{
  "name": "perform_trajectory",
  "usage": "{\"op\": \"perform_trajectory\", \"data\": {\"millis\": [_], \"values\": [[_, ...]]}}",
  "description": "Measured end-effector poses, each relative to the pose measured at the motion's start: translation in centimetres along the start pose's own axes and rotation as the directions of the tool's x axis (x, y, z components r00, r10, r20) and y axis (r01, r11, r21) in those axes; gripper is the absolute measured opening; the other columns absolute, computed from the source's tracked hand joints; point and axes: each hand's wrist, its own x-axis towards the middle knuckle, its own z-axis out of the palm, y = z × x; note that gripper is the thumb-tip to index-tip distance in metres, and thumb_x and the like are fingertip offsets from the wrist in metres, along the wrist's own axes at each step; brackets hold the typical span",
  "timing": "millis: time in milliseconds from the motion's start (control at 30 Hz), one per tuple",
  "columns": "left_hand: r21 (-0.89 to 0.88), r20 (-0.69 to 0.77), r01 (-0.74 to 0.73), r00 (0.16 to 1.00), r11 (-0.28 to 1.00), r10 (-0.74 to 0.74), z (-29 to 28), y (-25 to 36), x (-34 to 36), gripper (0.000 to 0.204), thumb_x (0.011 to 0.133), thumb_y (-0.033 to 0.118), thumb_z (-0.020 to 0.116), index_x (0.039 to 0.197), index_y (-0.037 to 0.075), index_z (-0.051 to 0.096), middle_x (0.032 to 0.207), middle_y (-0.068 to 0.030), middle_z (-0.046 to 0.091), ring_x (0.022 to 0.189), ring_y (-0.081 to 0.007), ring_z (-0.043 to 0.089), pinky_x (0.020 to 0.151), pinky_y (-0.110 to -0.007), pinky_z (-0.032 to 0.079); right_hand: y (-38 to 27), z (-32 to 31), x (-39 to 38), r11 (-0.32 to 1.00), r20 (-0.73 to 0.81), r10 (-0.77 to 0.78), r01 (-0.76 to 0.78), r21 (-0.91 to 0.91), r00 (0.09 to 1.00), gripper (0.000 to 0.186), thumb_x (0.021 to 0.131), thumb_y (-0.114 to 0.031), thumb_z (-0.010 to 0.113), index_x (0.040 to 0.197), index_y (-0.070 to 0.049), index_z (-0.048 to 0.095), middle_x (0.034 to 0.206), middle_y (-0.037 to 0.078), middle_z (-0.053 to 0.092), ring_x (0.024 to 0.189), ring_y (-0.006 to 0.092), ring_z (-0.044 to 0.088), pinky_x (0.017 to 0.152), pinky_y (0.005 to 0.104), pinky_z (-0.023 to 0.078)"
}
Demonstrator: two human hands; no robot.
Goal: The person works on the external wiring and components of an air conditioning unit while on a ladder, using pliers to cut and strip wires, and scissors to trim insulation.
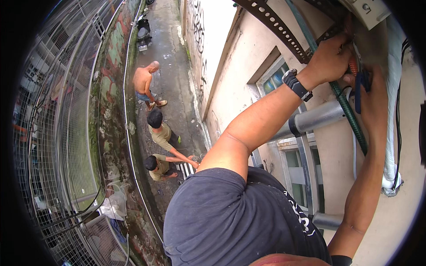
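High against the wall, both my arms reach up to the top right. My left hand [330,62], with a black watch [297,85] on its wrist, is closed with its fingers curled beside an orange ribbed piece [353,65]; what it grips is hidden. Close by, my right hand [375,95] is closed around blue-handled pliers [363,88], whose jaws I cannot see. A green braided hose [353,119] runs down past both hands. Above them hang a perforated black metal bracket [275,24] and a pale box [366,11].
Silver metal tubes [319,117] cross below my arms, in front of barred windows [297,177]. A white wrapped pipe [392,111] descends at the right. Far below in the alley [173,84] are three people and a parked scooter [143,33]. Wire mesh [66,133] lines the left.
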Motion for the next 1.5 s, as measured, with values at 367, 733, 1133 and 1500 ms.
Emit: {"op": "perform_trajectory", "data": {"millis": [367, 733, 1133, 1500], "values": [[-0.127, 0.051, 0.059, 0.997, 0.990, -0.053, -0.2, -1.2, -0.1, 0.034, 0.096, 0.015, 0.062, 0.122, -0.006, 0.071, 0.093, -0.0212, 0.076, 0.090, -0.0290, 0.075, 0.086, -0.038, 0.057, 0.2, -0.9, -0.5, 0.969, 0.071, -0.116, 0.129, -0.209, 0.991, 0.046, 0.100, -0.034, 0.071, 0.124, 0.003, 0.058, 0.121, 0.028, 0.063, 0.113, 0.0439, 0.065, 0.097, 0.0472, 0.050], [0.012, 0.101, 0.004, 0.995, 1.000, -0.005, -0.1, -0.8, 0.5, 0.017, 0.104, 0.009, 0.054, 0.104, -0.003, 0.066, 0.074, -0.0062, 0.070, 0.066, -0.0106, 0.066, 0.060, -0.027, 0.052, 1.0, -1.0, -1.2, 0.975, 0.018, -0.142, 0.143, -0.169, 0.990, 0.053, 0.091, -0.029, 0.076, 0.126, 0.004, 0.053, 0.119, 0.032, 0.063, 0.108, 0.0495, 0.065, 0.092, 0.0520, 0.052], [-0.051, 0.219, 0.243, 0.949, 0.969, -0.226, -3.5, 1.6, 1.5, 0.026, 0.105, 0.009, 0.057, 0.125, -0.003, 0.069, 0.099, -0.0023, 0.072, 0.083, -0.0074, 0.061, 0.073, -0.024, 0.048, 1.6, 0.1, -0.1, 0.952, -0.046, -0.223, 0.207, -0.226, 0.974, 0.063, 0.085, -0.018, 0.078, 0.137, 0.001, 0.048, 0.122, 0.030, 0.050, 0.109, 0.0484, 0.064, 0.088, 0.0520, 0.056], [0.110, 0.230, 0.142, 0.959, 0.984, -0.164, -3.2, 2.1, 1.7, 0.018, 0.104, 0.012, 0.060, 0.110, -0.001, 0.070, 0.082, -0.0030, 0.068, 0.073, -0.0080, 0.059, 0.065, -0.027, 0.047, -1.4, -1.7, -0.9, 0.978, 0.044, -0.043, 0.051, -0.201, 0.998, 0.057, 0.091, -0.021, 0.075, 0.135, 0.004, 0.049, 0.111, 0.028, 0.056, 0.093, 0.0461, 0.069, 0.078, 0.0513, 0.059]]}}
